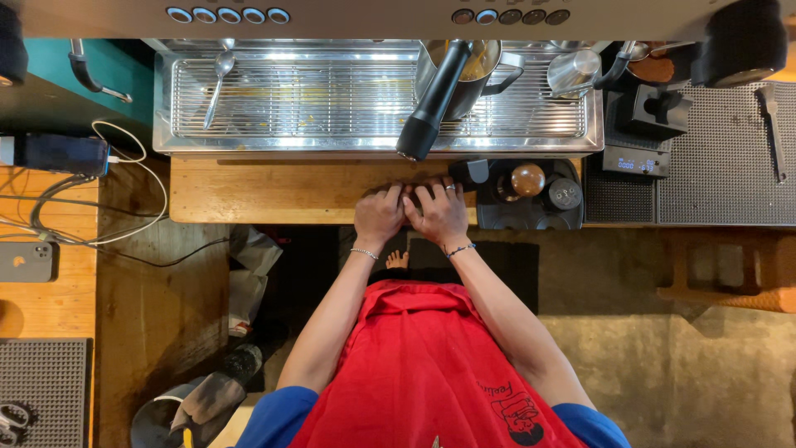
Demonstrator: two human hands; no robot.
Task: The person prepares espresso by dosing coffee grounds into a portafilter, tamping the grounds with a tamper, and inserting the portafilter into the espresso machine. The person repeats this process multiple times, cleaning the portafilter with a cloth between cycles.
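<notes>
While both hands are pressed together at the front edge of the wooden counter (274,191), whatever is under them can't really be made out, since it's covered by the fingers. The left hand (379,214) is curled over, fingers bent down, and the right hand (440,212) is laid against it with fingers spread a bit and a ring seen on one; whether anything is actually gripped can't be told. A beaded bracelet is worn on each wrist.

Just beside the right hand, a dark tamping station (531,199) is set on the counter, with a wooden-knobbed tamper (527,179) and a black round tool (564,194) stood in it. Right above the hands, a black portafilter handle (433,104) is hung out over the metal drip tray (332,99), pretty much in the way of the view. A spoon (219,79) is laid on the grate, and a steel milk jug (574,72) is parked at its right end. A small scale (635,163) is seen further right, and a phone (28,261) far left.
</notes>
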